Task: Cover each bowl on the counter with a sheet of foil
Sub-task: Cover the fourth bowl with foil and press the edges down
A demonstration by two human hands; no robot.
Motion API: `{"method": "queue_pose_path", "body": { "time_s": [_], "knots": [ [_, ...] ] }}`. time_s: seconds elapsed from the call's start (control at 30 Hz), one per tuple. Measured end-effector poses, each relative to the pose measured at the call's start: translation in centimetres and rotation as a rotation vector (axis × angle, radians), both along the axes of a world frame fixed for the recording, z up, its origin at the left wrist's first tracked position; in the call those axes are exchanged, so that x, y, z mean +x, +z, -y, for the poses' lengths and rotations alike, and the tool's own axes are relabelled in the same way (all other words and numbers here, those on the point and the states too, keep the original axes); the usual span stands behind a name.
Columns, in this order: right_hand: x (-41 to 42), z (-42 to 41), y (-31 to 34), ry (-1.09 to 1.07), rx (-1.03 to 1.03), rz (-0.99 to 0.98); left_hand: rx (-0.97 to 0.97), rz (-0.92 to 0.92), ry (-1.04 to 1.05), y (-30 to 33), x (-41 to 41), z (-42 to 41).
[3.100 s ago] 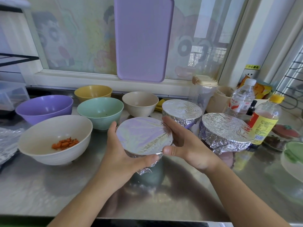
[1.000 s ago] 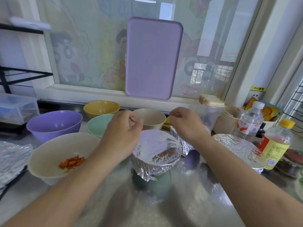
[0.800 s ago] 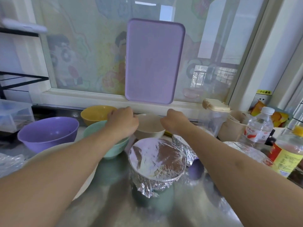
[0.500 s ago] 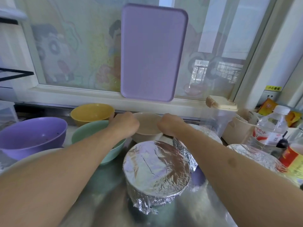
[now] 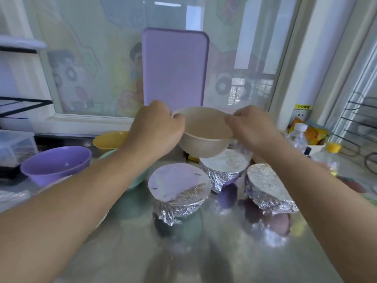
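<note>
Hands [image 5: 157, 127] now hold beige bowl [image 5: 204, 137] lifted off counter [image 5: 204, 252].

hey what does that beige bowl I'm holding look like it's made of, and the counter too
Beige bowl: probably matte plastic or a similar composite; the surface is dull and even with no glossy highlights. Counter: looks like brushed stainless steel, grey and showing blurred reflections of the wrapped bowls.

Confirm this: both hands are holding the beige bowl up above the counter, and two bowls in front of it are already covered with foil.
Not quite. Three bowls are already covered with foil, not two: the near one, the one behind it and the one on the right, as the head view shows. The rest holds: the left hand and right hand grip the beige bowl by its rim, raised above the counter.
</note>
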State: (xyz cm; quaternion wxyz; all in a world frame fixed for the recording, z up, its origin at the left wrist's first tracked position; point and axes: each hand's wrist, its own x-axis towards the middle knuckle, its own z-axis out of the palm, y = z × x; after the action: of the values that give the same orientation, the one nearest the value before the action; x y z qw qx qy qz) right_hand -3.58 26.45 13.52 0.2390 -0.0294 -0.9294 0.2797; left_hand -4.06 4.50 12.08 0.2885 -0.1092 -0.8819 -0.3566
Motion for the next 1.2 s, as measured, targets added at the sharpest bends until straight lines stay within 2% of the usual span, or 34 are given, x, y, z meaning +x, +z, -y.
{"method": "queue_pose_path", "body": {
  "time_s": [0.17,0.43,0.6,0.7,0.77,0.93,1.07,1.2],
  "knots": [
    [11.1,-2.5,-1.8,-0.023,-0.058,0.116,-0.083,0.000,-0.050,-2.1,8.0,-2.3],
    [16.7,-3.3,-9.5,-0.032,0.002,0.373,-0.074,0.263,-0.109,-11.7,14.3,-3.9],
    [16.3,-3.7,-10.9,-0.044,-0.076,0.407,0.020,0.392,-0.158,-13.7,14.7,-3.4],
    [15.3,-4.2,-10.7,-0.083,0.042,0.414,0.079,0.437,-0.061,-14.1,13.8,-2.2],
    [14.5,-4.0,-9.9,-0.107,0.106,0.332,0.087,0.437,0.035,-14.5,12.6,-0.8],
    [11.2,-1.0,-8.4,0.103,-0.014,0.257,0.113,0.408,0.158,-16.3,10.0,1.7],
    [6.4,1.1,-9.0,0.159,-0.008,0.401,0.125,0.428,0.093,-17.9,7.9,2.0],
    [2.7,2.9,-10.0,0.161,-0.040,0.483,0.263,0.391,-0.076,-18.8,6.1,1.7]
  ]
}}
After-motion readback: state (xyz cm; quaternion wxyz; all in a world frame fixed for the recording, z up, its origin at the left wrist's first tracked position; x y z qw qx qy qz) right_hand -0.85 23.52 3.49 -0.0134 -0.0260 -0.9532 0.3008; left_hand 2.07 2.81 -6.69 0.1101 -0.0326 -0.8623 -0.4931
